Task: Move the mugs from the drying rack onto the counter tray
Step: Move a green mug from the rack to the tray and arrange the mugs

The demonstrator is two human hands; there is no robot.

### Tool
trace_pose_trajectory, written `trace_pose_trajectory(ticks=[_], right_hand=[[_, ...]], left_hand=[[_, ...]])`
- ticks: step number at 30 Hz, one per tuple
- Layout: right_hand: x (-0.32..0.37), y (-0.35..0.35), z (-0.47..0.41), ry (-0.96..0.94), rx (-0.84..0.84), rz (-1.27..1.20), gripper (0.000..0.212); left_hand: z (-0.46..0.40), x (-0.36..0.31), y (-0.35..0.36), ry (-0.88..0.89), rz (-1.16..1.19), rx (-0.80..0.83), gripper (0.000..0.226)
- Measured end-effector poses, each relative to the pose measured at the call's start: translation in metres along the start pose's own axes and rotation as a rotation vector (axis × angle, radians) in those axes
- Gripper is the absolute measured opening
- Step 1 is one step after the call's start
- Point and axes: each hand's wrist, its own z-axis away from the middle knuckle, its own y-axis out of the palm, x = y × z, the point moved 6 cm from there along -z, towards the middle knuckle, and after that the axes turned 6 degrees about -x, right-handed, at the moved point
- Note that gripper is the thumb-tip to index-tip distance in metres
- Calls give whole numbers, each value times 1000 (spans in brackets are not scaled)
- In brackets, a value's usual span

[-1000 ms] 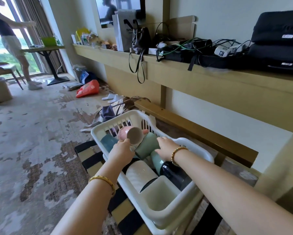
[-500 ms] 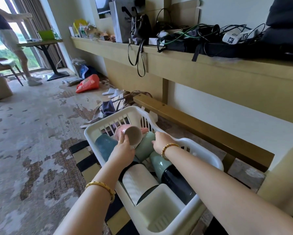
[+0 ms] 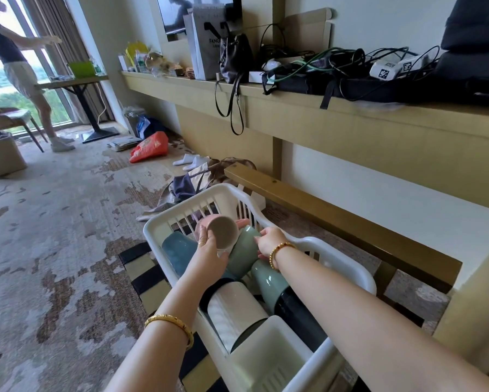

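Observation:
A white plastic drying rack [image 3: 342,250] stands on the floor and holds several mugs lying on their sides. My left hand [image 3: 209,251] is shut on a pink mug [image 3: 222,230], its mouth turned toward me, lifted slightly above the others. My right hand [image 3: 268,240] grips a sage green mug [image 3: 242,256] just right of it. A blue mug [image 3: 178,251] lies at the left. A white mug [image 3: 232,306], a pale green mug [image 3: 270,284] and a black mug [image 3: 297,312] lie nearer me. No counter tray shows.
A striped black and tan mat [image 3: 144,275] lies under the rack. A long wooden counter [image 3: 351,120] on the right carries bags, cables and boxes. A low wooden ledge [image 3: 336,213] runs behind the rack. A person [image 3: 20,66] stands by the window at far left.
My left hand has closed around the pink mug and raised it a little. My right hand has slid onto the sage green mug. The view has shifted slightly.

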Motion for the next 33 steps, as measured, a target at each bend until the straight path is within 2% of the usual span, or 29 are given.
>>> trace_pose_trajectory(ticks=[6,14,19,24,28,30,33], right_hand=[[-1,4,1,-28,-97,-117,5],[13,-14,14,-130,-143,-137,24],[7,-20,20,-125,-110,-193,9],[8,-25,26,-129,-112,-219,8],[6,-33,33,-159,-80,-236,8],[7,-40,39,-188,-54,-266,7],[13,-58,50,-213,-56,-369,8]], left_hand=[[2,0,-4,-33,78,-34,81],[0,7,-16,-98,235,-100,76],[1,-2,-10,-23,122,1,74],[1,-6,-4,39,123,48,70],[1,-5,1,1,78,101,69],[3,-6,1,-10,78,94,62],[7,-14,-2,-13,248,66,34]])
